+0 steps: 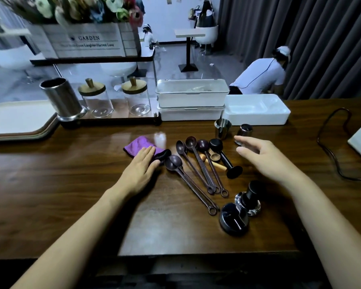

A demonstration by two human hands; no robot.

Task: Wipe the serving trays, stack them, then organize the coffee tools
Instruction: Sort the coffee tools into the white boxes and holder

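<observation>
Several dark long-handled coffee spoons (198, 167) lie fanned out on the wooden counter (71, 184), with a black scoop (225, 158) and small wooden pieces (214, 161) among them. Two black tampers (241, 209) stand close to me on the right. A purple cloth (140, 146) lies left of the spoons. My left hand (141, 167) rests flat with its fingertips on the cloth's edge. My right hand (263, 155) hovers open over the counter, right of the spoons. Stacked serving trays (19, 122) sit at the far left.
A steel canister (62, 99) and two glass jars (116, 99) stand on a rack at the back. Two stacked white boxes (191, 101) and an open white bin (256, 110) are behind two small steel cups (223, 128). A black cable (329, 147) runs at right.
</observation>
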